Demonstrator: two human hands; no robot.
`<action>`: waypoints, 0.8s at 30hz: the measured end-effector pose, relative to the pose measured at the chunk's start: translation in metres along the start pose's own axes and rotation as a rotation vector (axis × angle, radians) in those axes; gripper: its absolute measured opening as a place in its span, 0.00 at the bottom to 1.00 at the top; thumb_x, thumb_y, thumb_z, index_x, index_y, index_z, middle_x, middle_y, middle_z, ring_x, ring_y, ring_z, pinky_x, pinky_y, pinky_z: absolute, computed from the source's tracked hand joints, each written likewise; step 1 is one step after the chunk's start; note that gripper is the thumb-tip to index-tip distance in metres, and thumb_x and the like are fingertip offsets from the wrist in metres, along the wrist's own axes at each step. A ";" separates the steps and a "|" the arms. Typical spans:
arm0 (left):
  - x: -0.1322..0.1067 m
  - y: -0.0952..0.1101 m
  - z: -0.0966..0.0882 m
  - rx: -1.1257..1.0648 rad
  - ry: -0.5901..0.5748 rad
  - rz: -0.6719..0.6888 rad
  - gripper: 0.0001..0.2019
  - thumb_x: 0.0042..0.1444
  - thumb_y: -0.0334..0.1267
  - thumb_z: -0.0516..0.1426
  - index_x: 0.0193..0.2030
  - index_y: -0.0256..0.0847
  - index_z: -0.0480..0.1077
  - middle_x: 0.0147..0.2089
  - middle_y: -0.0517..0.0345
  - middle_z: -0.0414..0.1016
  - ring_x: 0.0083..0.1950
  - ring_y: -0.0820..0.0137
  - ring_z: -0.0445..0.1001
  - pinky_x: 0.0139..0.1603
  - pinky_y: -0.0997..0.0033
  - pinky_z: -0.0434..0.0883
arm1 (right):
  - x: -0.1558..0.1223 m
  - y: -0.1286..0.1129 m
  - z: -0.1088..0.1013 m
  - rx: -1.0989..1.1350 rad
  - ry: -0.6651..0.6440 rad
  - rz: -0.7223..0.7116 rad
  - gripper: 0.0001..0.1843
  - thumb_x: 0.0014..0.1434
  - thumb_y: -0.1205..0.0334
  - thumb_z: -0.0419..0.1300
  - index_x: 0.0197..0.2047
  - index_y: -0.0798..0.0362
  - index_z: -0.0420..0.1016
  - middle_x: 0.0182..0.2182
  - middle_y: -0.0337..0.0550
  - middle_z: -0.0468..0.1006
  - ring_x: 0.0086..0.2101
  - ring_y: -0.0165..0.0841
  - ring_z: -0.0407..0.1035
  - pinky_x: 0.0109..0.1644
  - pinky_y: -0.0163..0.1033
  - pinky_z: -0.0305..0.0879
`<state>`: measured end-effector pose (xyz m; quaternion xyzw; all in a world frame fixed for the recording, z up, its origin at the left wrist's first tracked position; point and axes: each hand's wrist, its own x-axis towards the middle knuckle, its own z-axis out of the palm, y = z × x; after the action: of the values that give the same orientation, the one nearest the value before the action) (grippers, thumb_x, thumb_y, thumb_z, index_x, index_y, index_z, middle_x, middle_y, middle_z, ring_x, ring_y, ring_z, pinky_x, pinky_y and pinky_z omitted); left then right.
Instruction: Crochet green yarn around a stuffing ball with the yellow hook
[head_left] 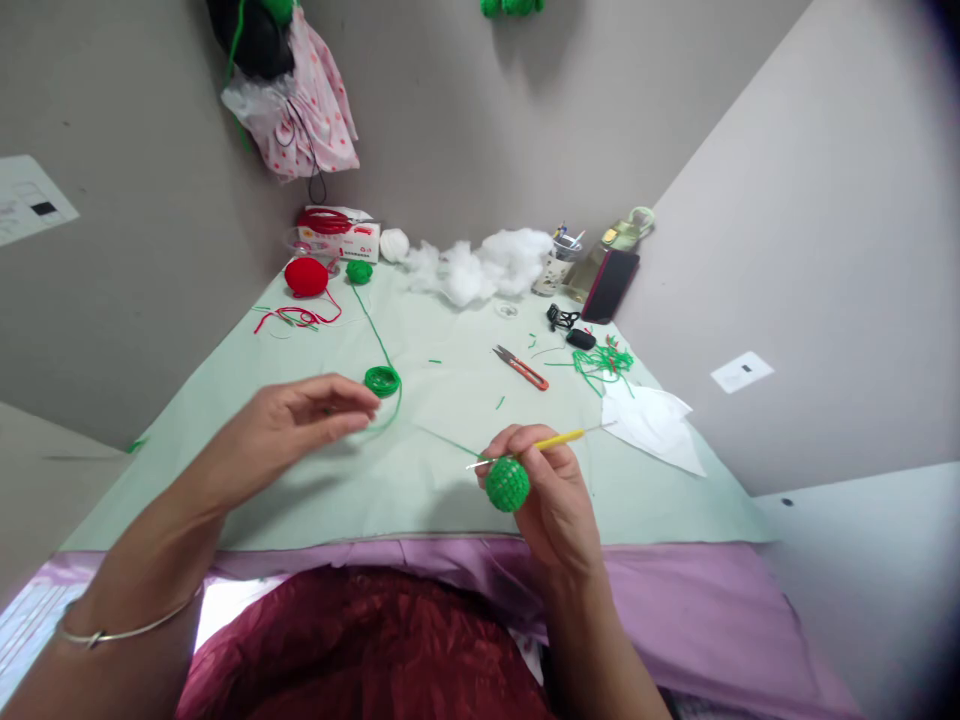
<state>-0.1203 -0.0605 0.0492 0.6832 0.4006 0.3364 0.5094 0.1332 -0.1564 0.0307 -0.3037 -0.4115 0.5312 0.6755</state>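
Note:
My right hand [559, 490] is closed around a small green crocheted ball [508, 485] and a crochet hook [561, 440] with a yellow handle. The hook lies across the top of the ball, its metal tip to the left. A thin strand of green yarn [450, 440] runs left from the ball. My left hand [319, 415] is over the table, thumb and fingertips nearly together where the yarn passes; the exact grip on it is hard to see. Just beyond those fingertips lies a flat green yarn coil [382, 381], with a strand leading back to a green yarn ball [359, 271].
Orange-handled thread snips [521, 368] lie mid-table. Green yarn scraps [604, 362], a white sheet [652, 425] and a leaning phone [611, 286] are at right. White stuffing [480, 265] lies along the back wall. Red yarn [306, 277] and a box [341, 238] bearing red scissors [326, 220] stand back left.

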 end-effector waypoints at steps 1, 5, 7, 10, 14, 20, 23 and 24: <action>0.003 0.000 -0.004 0.103 0.096 0.022 0.12 0.61 0.46 0.65 0.46 0.44 0.80 0.48 0.57 0.81 0.50 0.64 0.75 0.53 0.67 0.71 | 0.000 -0.001 0.001 0.018 -0.040 0.016 0.05 0.63 0.57 0.68 0.36 0.49 0.81 0.32 0.39 0.84 0.30 0.30 0.79 0.36 0.37 0.78; 0.016 0.004 -0.010 -0.022 0.082 0.122 0.13 0.62 0.46 0.63 0.50 0.44 0.78 0.49 0.56 0.81 0.50 0.65 0.78 0.52 0.68 0.74 | 0.000 -0.001 0.009 0.032 -0.116 0.064 0.05 0.63 0.59 0.67 0.37 0.51 0.80 0.31 0.40 0.83 0.29 0.31 0.79 0.34 0.37 0.78; 0.024 0.005 -0.020 -0.093 -0.270 0.046 0.16 0.62 0.49 0.62 0.51 0.43 0.79 0.51 0.48 0.81 0.47 0.59 0.81 0.46 0.63 0.79 | 0.001 -0.001 0.011 0.022 -0.123 0.059 0.06 0.63 0.58 0.67 0.36 0.51 0.79 0.30 0.40 0.82 0.27 0.32 0.78 0.32 0.37 0.78; 0.032 0.002 -0.042 0.050 -0.328 -0.054 0.19 0.60 0.52 0.63 0.51 0.42 0.80 0.47 0.46 0.83 0.44 0.57 0.82 0.40 0.65 0.79 | 0.002 -0.004 0.010 0.017 -0.129 0.038 0.06 0.63 0.58 0.66 0.36 0.51 0.79 0.30 0.40 0.82 0.27 0.31 0.78 0.31 0.35 0.78; 0.030 0.007 -0.030 0.114 0.242 0.180 0.12 0.62 0.49 0.63 0.39 0.42 0.78 0.38 0.58 0.78 0.43 0.67 0.76 0.49 0.70 0.72 | 0.003 -0.004 0.009 0.008 -0.146 0.024 0.05 0.64 0.59 0.66 0.37 0.51 0.79 0.30 0.40 0.82 0.28 0.30 0.78 0.31 0.35 0.78; 0.009 0.021 0.057 -0.450 -0.501 0.116 0.30 0.65 0.66 0.49 0.24 0.42 0.65 0.21 0.65 0.56 0.24 0.73 0.58 0.43 0.59 0.77 | 0.003 -0.003 0.012 -0.088 -0.159 -0.041 0.07 0.65 0.57 0.65 0.37 0.50 0.77 0.29 0.39 0.81 0.26 0.30 0.76 0.27 0.33 0.74; 0.000 0.033 0.062 -0.886 -0.590 -0.045 0.32 0.62 0.71 0.47 0.23 0.44 0.62 0.21 0.68 0.49 0.17 0.77 0.43 0.22 0.65 0.73 | 0.003 -0.002 0.007 -0.156 -0.109 -0.072 0.09 0.64 0.55 0.65 0.36 0.50 0.76 0.28 0.40 0.80 0.26 0.31 0.75 0.27 0.34 0.73; -0.003 0.038 0.058 -0.985 -0.419 -0.020 0.30 0.62 0.70 0.48 0.25 0.45 0.65 0.22 0.67 0.50 0.17 0.77 0.44 0.20 0.67 0.72 | 0.002 -0.001 0.005 -0.171 -0.094 -0.083 0.09 0.64 0.55 0.65 0.36 0.50 0.77 0.28 0.40 0.81 0.26 0.31 0.75 0.28 0.35 0.74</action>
<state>-0.0637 -0.0936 0.0714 0.4118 0.0914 0.3360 0.8421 0.1294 -0.1545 0.0348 -0.3176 -0.4988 0.4796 0.6483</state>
